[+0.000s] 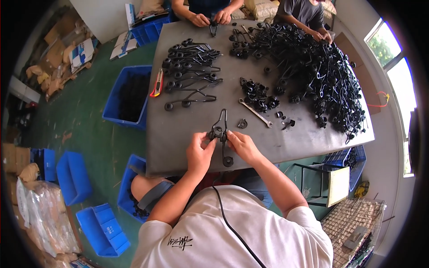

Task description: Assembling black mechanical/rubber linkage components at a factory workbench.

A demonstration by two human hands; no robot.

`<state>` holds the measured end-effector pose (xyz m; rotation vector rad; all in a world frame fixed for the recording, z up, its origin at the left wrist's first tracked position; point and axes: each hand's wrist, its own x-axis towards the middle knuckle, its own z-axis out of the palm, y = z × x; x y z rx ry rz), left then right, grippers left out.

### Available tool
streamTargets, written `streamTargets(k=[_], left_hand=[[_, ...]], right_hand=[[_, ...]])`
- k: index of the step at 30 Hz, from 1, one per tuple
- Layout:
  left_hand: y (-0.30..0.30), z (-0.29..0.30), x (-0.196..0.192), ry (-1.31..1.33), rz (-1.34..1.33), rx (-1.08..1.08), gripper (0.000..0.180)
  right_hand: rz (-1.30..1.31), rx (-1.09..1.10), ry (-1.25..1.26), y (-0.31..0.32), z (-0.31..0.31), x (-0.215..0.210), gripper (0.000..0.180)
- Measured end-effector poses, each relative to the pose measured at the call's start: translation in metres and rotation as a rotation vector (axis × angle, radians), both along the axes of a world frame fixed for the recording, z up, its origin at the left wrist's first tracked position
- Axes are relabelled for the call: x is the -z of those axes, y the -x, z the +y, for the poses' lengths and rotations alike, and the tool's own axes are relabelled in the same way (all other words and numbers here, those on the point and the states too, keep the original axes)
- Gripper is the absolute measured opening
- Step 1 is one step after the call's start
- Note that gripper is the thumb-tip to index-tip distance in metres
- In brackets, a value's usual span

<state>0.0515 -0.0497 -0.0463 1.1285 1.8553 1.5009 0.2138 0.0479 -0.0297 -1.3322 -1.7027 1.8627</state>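
Observation:
At the near edge of the table, both my hands are closed on a black bent-wire part with round plastic fittings at its middle and a ring at its near end. My left hand pinches the fittings from the left. From the other side, the fingers of my right hand grip it too. Its narrow wire loop points away from me. Just beyond my right hand lie a small black ring piece and a combination wrench. A row of similar wire parts lies farther left.
A red and yellow utility knife lies near the table's left edge. A large heap of black wire parts covers the right side, with a smaller pile of fittings nearby. Two people work across the table. Blue bins stand on the floor.

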Motion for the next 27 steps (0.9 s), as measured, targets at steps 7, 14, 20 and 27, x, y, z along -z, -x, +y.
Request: streamTargets(k=[7, 14, 20, 27], left_hand=[[0.017, 0.012, 0.004, 0.052, 0.152, -0.089, 0.039], [0.014, 0.007, 0.008, 0.033, 0.088, -0.048, 0.041], [0.016, 0.007, 0.005, 0.046, 0.087, -0.032, 0.041], [0.012, 0.006, 0.003, 0.034, 0.073, -0.014, 0.042]], right_hand=[[-0.591, -0.206, -1.295, -0.034, 0.057, 0.009, 0.015], [-0.603, 0.111, -1.291, -0.05, 0.074, -0.003, 0.02], [-1.101, -0.319, -1.265, -0.012, 0.088, 0.001, 0.03], [-1.139, -0.339, -1.318, 0.005, 0.119, 0.006, 0.027]])
